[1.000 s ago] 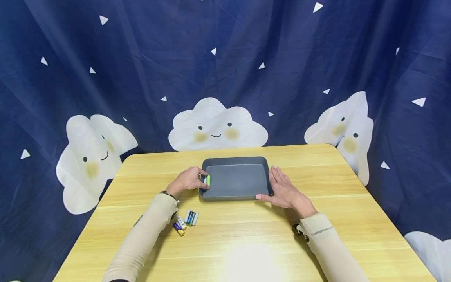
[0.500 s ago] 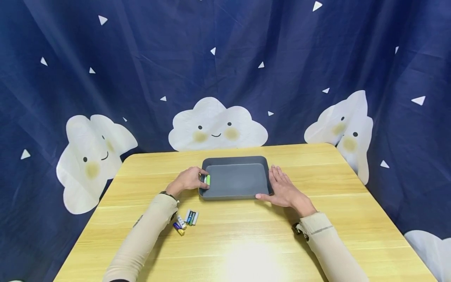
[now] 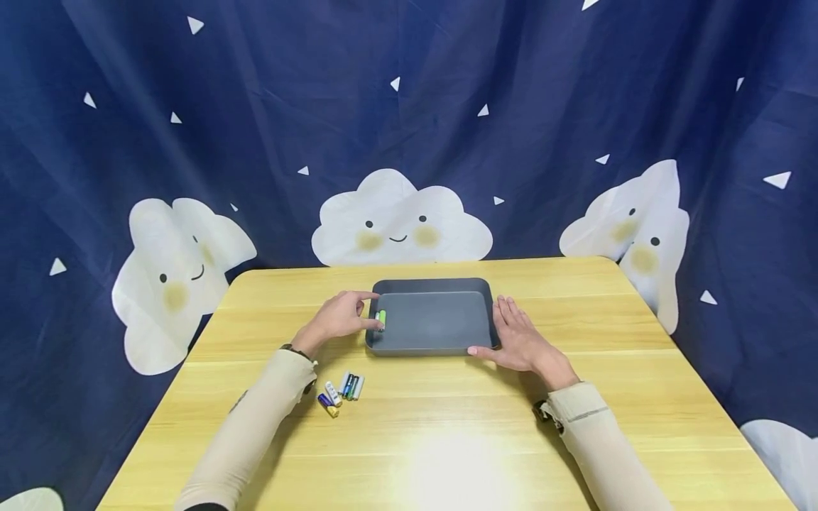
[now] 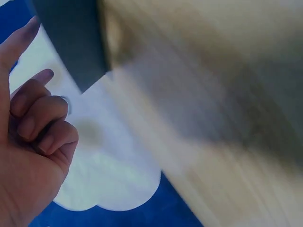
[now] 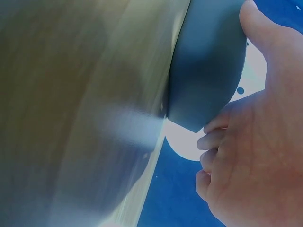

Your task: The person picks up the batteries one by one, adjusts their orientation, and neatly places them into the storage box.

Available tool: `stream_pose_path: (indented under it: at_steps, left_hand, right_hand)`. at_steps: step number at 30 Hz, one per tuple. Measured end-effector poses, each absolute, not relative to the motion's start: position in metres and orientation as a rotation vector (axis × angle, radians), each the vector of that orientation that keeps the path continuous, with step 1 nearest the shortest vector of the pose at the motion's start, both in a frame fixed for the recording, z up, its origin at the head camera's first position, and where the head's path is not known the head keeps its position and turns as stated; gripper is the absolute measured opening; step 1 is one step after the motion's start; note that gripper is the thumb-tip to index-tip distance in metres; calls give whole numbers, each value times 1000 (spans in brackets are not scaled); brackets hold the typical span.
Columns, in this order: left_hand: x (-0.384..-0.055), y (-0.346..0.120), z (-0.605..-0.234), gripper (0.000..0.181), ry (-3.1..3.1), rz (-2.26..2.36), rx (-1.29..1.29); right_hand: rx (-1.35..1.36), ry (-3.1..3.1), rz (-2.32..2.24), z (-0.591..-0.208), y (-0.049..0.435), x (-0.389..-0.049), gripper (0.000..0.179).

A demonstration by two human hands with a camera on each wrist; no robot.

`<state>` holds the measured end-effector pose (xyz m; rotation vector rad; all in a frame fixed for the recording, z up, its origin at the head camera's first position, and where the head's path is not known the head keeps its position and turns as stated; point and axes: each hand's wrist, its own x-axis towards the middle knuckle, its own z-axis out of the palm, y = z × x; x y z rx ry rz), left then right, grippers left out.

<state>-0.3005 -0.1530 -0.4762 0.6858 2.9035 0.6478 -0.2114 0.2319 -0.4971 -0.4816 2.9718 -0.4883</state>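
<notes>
A dark grey rectangular tray [image 3: 434, 348] lies on the wooden table. Inside it, against the left wall, is a small group of batteries [image 3: 382, 317], one with a bright green end. My left hand [image 3: 335, 316] is at that left side, thumb and index finger spread apart, the thumb close by the batteries; in the left wrist view its other fingers are curled and hold nothing. At the tray's right front corner rests my right hand [image 3: 520, 344], fingers straight along the right side and thumb at the front wall. The batteries do not show in either wrist view.
Several more batteries [image 3: 350, 387] lie on the table [image 3: 409, 411] in front of the tray, near the left forearm. Behind the table hangs a dark blue curtain [image 3: 447, 149] with white clouds and triangles.
My left hand has let go of the batteries, which stay in the tray; thumb and index finger have parted. The right hand keeps its place. The head view has shifted slightly.
</notes>
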Motion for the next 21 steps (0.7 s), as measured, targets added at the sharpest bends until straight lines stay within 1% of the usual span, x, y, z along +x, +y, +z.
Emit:
stream_pose_path:
  at_steps: [6,11,15,21]
  left_hand:
    - [-282,-170,-462,52,2908,767,822]
    - [-263,-188,-459,44,2846,796,887]
    - [-250,-202,-461,43,2781,791,907]
    - [-234,-217,-468,46,2706,807,936]
  right_hand:
    - [-477,2962,-488,-498,234,-212,119]
    - [-469,2947,-490,-496,234,-212,119]
    - [-472,2952,-496,-496,233,-211,119]
    - [-481,2961,-504,-497,233,-211,119]
